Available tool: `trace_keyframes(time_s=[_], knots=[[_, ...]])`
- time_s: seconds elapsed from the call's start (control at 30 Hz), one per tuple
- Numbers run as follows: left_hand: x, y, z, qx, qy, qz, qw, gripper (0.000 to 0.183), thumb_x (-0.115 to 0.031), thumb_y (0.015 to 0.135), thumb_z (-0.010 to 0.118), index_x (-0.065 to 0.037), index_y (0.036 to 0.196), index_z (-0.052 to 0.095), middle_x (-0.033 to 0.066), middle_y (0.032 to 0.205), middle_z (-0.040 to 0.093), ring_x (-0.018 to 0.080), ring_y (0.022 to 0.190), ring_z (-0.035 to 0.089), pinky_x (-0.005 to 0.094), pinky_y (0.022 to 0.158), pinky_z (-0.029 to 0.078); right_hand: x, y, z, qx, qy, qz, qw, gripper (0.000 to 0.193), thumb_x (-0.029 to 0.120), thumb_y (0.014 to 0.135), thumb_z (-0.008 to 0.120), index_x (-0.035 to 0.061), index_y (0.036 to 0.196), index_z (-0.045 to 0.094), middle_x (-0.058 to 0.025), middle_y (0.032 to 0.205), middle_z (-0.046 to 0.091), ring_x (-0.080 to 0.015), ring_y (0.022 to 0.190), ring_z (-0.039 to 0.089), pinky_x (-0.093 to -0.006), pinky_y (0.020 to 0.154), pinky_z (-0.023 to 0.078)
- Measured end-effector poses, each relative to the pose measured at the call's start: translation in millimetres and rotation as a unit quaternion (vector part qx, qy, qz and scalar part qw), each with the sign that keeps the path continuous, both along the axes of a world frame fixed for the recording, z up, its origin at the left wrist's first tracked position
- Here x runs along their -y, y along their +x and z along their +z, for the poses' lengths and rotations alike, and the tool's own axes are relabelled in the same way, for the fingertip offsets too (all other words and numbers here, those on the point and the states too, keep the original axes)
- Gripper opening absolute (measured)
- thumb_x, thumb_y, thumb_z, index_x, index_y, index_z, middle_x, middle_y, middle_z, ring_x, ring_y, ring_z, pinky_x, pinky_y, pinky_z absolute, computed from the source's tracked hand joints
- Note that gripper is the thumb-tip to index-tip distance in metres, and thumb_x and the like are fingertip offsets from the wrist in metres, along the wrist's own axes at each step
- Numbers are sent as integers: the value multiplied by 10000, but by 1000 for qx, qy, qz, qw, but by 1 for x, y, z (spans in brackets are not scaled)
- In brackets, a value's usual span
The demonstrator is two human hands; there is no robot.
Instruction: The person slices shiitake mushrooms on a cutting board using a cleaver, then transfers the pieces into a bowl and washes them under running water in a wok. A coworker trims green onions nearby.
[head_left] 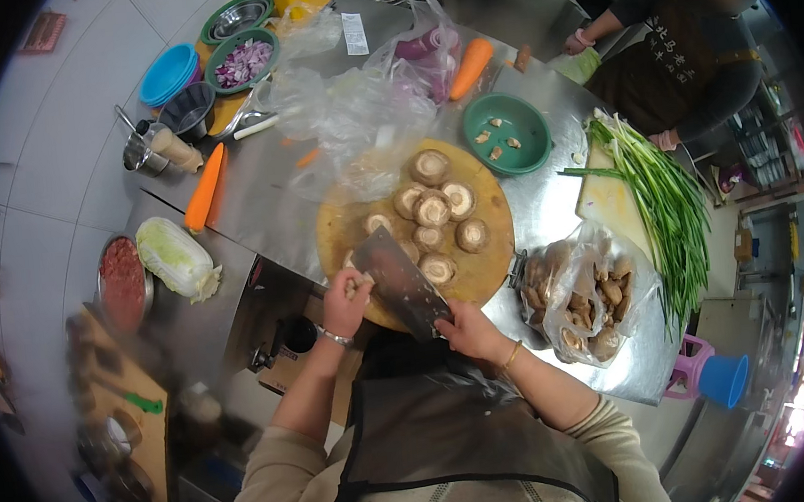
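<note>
- Left fingers point(337, 292): closed in a pinch on a pale piece point(356, 285), apparently a mushroom stem.
- Right fingers point(457, 320): wrapped about the near end of a cleaver point(402, 277), whose broad blade slants forward and left, its tip just beyond the left fingers.
- Mushrooms point(432, 208): stem side up on a round wooden board point(490, 211), ahead of both sets of fingers, mostly beyond the blade.
- Clear bag point(561, 290) of brown mushrooms: right of the right fingers, on the metal table point(549, 203).
- Green bowl point(528, 120) with small pale pieces: farther ahead, right of the left fingers.
- Step in hand, by inference: trimming stems from caps. The next move calls for releasing the piece clear of the caps, with the left fingers kept off the cleaver's edge.
</note>
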State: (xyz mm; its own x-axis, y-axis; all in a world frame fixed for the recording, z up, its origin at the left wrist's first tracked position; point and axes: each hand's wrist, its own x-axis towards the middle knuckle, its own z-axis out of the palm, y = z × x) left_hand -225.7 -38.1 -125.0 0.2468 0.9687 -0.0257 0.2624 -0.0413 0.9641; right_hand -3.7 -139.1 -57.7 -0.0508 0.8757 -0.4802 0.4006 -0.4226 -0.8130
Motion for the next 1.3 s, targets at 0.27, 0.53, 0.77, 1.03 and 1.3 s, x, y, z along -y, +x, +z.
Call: trace_keyframes(time_s=[0.27,0.53,0.77,1.03,1.3], knots=[[-26,-4,14,100,-111,104,983,182,-97,830,654,-52,987,576,16,854,583,95,716,556,241,641,479,59,42,32,-11,12,-155,988,185,128,875,589,-2,990,527,-109,629,603,-188,501,571,-333,496,457],[-52,117,108,514,-401,-192,734,165,-249,917,502,-109,1003,518,141,943,550,159,565,509,234,400,383,156,78,11,143,57,-161,975,167,148,843,597,14,838,498,-212,652,571,-414,619,558,-457,559,433],[10,354,139,-11,43,-655,754,225,-250,826,628,-46,922,638,59,875,657,184,744,634,314,626,518,211,72,-9,184,57,-141,971,154,187,852,548,42,865,501,-201,698,597,-407,677,586,-496,602,465],[108,475,38,-216,441,-630,602,191,-150,811,550,-187,935,689,102,939,671,292,868,643,373,739,508,230,86,-21,206,108,-94,968,106,144,811,537,59,867,509,-144,780,612,-354,655,605,-464,562,481],[84,457,76,-304,365,-643,601,196,-192,756,639,-108,931,666,103,885,668,293,815,632,360,740,506,247,106,-25,163,121,-148,968,121,170,847,546,61,864,496,-181,717,594,-398,663,579,-495,576,458]])
